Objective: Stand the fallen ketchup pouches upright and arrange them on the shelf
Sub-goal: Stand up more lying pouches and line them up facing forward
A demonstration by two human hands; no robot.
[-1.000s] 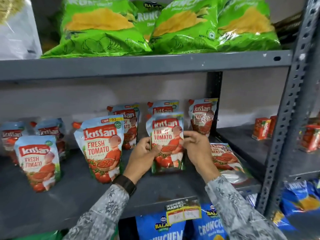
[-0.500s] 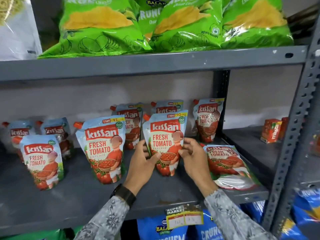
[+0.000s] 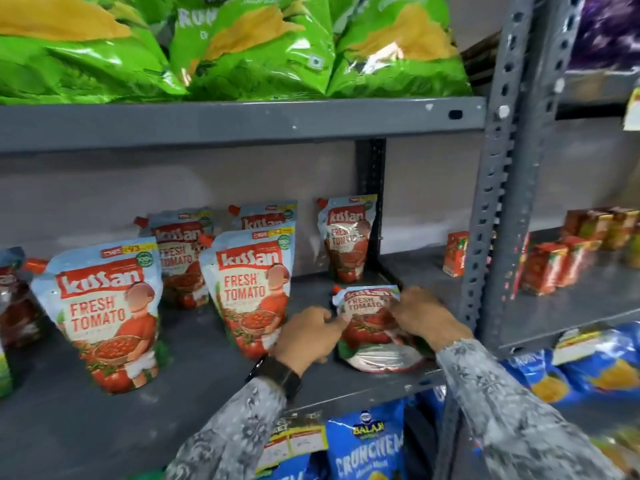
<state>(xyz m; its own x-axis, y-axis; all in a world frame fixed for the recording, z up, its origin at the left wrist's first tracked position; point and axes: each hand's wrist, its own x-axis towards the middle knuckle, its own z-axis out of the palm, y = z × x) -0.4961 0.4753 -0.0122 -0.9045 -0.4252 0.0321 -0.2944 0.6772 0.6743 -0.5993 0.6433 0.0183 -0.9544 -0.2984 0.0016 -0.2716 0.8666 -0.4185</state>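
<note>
A fallen ketchup pouch point(image 3: 372, 327) lies near the right front of the grey shelf point(image 3: 104, 420), its top lifted slightly. My left hand point(image 3: 310, 336) pinches its left edge and my right hand point(image 3: 420, 315) grips its right side. Just left of it a ketchup pouch point(image 3: 251, 289) stands upright, free of my hands. Another upright pouch point(image 3: 104, 313) stands further left. Three more pouches stand behind: one point(image 3: 183, 258), one point(image 3: 266, 216) mostly hidden, and one point(image 3: 348, 237) by the back post. A dark pouch point(image 3: 14, 296) is cut off at the left edge.
Green chip bags point(image 3: 242, 50) fill the shelf above. Blue chip bags point(image 3: 367, 448) sit below, behind a price tag point(image 3: 294, 443). A perforated grey upright point(image 3: 498, 188) bounds the shelf on the right. Small red cartons point(image 3: 550, 268) stand on the neighbouring shelf.
Both hands left the middle pouch, which now stands upright alone, and moved right onto the fallen pouch. The view has shifted right and closer.
</note>
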